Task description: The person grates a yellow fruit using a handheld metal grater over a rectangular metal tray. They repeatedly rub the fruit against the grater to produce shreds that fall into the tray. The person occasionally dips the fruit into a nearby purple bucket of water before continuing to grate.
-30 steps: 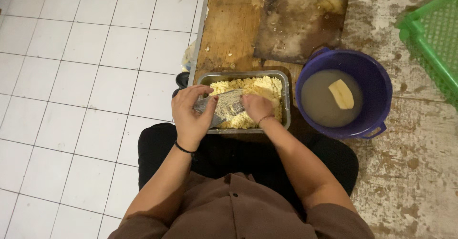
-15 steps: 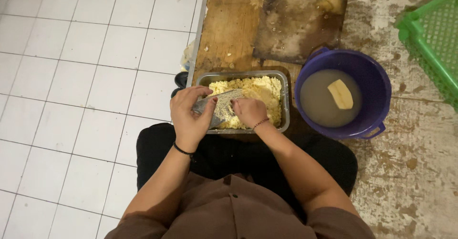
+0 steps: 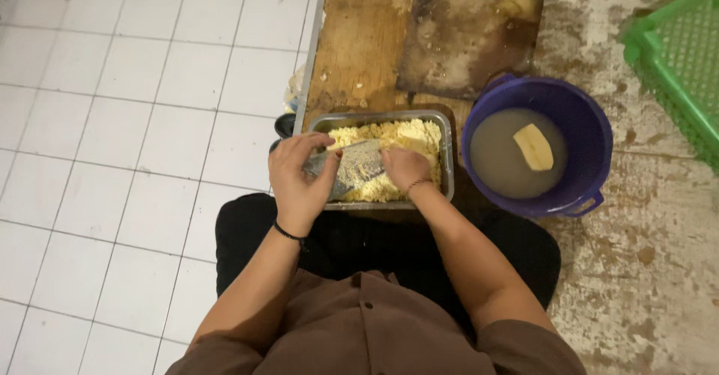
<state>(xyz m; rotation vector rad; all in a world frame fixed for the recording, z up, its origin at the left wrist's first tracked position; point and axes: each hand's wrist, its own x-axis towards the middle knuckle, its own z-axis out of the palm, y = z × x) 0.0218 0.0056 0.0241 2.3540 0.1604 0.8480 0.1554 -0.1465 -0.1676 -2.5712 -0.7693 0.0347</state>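
Left hand grips the near end of a flat metal grater, whose long axis runs left to right, tilted over the grey tray of pale yellow gratings. Right hand presses closed on the grater's far right end; what it holds is hidden. Beyond-right, a purple bucket holds a peeled piece in cloudy water.

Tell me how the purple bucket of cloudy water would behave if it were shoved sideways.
The purple bucket looks well filled with cloudy water, so it is probably heavy and would likely slosh. Its wide base suggests it would slide rather than tip. The pale yellow piece floating in it would probably drift about.
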